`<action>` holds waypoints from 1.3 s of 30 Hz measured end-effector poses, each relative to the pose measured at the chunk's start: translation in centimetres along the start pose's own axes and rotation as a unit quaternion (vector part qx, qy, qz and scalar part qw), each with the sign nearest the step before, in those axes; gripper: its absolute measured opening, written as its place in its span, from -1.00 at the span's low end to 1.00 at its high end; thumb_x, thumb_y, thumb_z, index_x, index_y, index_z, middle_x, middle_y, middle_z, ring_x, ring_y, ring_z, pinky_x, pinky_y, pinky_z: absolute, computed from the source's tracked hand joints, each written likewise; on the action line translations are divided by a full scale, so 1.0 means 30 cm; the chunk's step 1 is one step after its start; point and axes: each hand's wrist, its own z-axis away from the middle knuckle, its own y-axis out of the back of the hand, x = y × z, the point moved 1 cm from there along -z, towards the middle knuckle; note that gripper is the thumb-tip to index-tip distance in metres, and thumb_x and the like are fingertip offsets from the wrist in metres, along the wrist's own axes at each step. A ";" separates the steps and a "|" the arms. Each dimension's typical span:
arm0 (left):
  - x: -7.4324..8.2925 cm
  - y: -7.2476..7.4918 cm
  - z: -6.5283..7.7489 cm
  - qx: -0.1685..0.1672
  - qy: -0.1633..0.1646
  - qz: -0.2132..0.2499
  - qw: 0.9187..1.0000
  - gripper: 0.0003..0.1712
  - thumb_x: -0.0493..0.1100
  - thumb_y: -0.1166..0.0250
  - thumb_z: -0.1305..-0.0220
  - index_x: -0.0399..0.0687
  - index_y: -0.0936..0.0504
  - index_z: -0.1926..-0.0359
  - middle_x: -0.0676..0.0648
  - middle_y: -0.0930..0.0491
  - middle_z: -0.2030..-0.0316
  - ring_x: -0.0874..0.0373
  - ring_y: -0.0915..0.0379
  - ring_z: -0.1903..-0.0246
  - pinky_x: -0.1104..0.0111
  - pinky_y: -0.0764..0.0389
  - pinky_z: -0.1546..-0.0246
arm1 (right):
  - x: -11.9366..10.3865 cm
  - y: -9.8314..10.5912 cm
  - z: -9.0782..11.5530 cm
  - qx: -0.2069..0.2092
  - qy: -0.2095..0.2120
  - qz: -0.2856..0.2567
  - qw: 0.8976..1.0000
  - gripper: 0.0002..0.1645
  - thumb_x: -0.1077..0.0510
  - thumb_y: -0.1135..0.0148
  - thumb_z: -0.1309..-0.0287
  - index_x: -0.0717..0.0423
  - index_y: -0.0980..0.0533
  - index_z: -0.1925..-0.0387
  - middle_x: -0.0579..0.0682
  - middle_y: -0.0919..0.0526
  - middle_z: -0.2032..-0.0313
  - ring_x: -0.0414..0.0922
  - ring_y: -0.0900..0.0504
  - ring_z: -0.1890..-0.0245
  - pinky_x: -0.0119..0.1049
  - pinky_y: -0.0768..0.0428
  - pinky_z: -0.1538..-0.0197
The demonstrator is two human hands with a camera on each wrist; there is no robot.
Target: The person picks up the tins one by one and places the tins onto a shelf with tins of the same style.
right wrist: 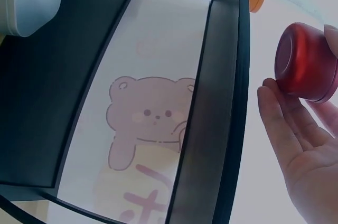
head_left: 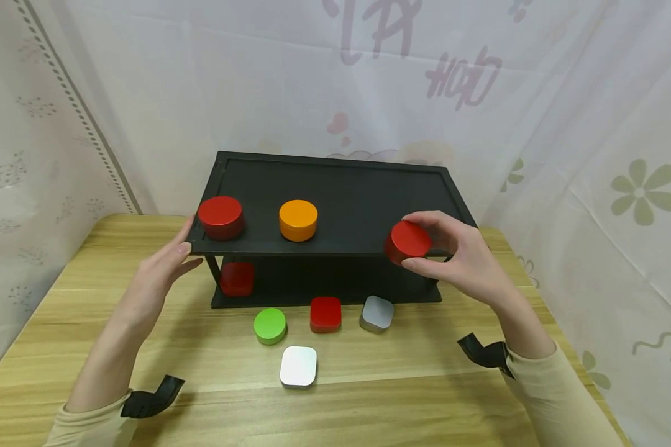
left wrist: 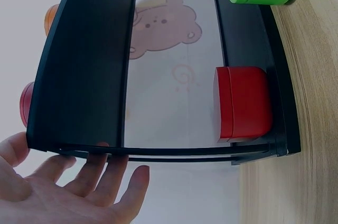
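Note:
Pinched between the thumb and fingers of my right hand is a round red tin, held at the front right of the black two-tier shelf. The right wrist view shows the tin raised off the top board. My left hand touches the shelf's left end near the front corner, its fingers fairly straight against the side frame. Another round red tin and a round orange tin stand on the top board. A square red tin sits on the lower tier at left.
On the wooden table before the shelf lie a round green tin, a square red tin, a square grey tin and a square white tin. A printed curtain hangs behind.

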 end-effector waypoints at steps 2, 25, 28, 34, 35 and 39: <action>0.000 0.000 0.001 0.001 0.000 -0.001 1.000 -0.47 -0.05 0.19 -0.50 0.19 -0.07 -0.44 0.15 0.06 -0.48 0.41 0.07 -0.41 0.68 -0.35 -0.11 | -0.004 -0.001 -0.011 -0.001 -0.002 0.003 1.000 -0.36 0.25 -0.44 0.08 0.09 -0.45 -0.11 -0.10 -0.58 0.03 -0.18 -0.61 0.16 -0.46 -0.61 0.08; -0.009 0.000 0.000 -0.004 -0.007 0.003 1.000 -0.47 -0.05 0.19 -0.51 0.15 -0.08 -0.44 0.14 0.07 -0.48 0.39 0.12 -0.43 0.67 -0.35 -0.11 | -0.029 0.009 -0.088 -0.003 -0.002 0.011 1.000 -0.38 0.23 -0.42 0.04 0.07 -0.45 -0.12 -0.11 -0.58 0.03 -0.17 -0.60 0.14 -0.42 -0.61 0.07; -0.011 0.002 0.001 -0.004 -0.009 0.007 1.000 -0.47 -0.06 0.20 -0.51 0.15 -0.07 -0.44 0.13 0.08 -0.48 0.39 0.12 -0.42 0.67 -0.35 -0.11 | -0.024 0.004 -0.099 -0.009 -0.009 0.011 1.000 -0.37 0.20 -0.43 0.04 0.04 -0.45 -0.12 -0.14 -0.57 0.03 -0.18 -0.59 0.14 -0.34 -0.62 0.04; -0.008 0.003 0.001 -0.002 -0.007 0.009 1.000 -0.47 -0.06 0.19 -0.50 0.16 -0.07 -0.44 0.13 0.07 -0.48 0.40 0.12 -0.43 0.67 -0.35 -0.11 | -0.019 -0.008 -0.117 -0.018 -0.014 0.014 1.000 -0.37 0.17 -0.43 0.03 0.00 -0.45 -0.13 -0.18 -0.56 0.02 -0.20 -0.58 0.12 -0.27 -0.63 0.03; -0.008 0.003 0.001 -0.001 -0.006 0.009 1.000 -0.47 -0.06 0.19 -0.50 0.16 -0.07 -0.44 0.14 0.07 -0.48 0.40 0.12 -0.43 0.67 -0.35 -0.11 | -0.020 -0.009 -0.121 -0.018 -0.013 0.017 1.000 -0.38 0.16 -0.43 0.03 0.00 -0.45 -0.13 -0.18 -0.56 0.03 -0.20 -0.58 0.13 -0.27 -0.63 0.03; -0.007 0.004 0.002 0.000 -0.005 0.006 1.000 -0.47 -0.06 0.18 -0.50 0.16 -0.07 -0.44 0.14 0.07 -0.48 0.40 0.12 -0.43 0.67 -0.35 -0.11 | -0.022 -0.013 -0.140 -0.025 -0.013 0.031 0.999 -0.39 0.13 -0.42 0.02 -0.04 -0.45 -0.12 -0.20 -0.57 0.05 -0.22 -0.58 0.12 -0.28 -0.63 0.04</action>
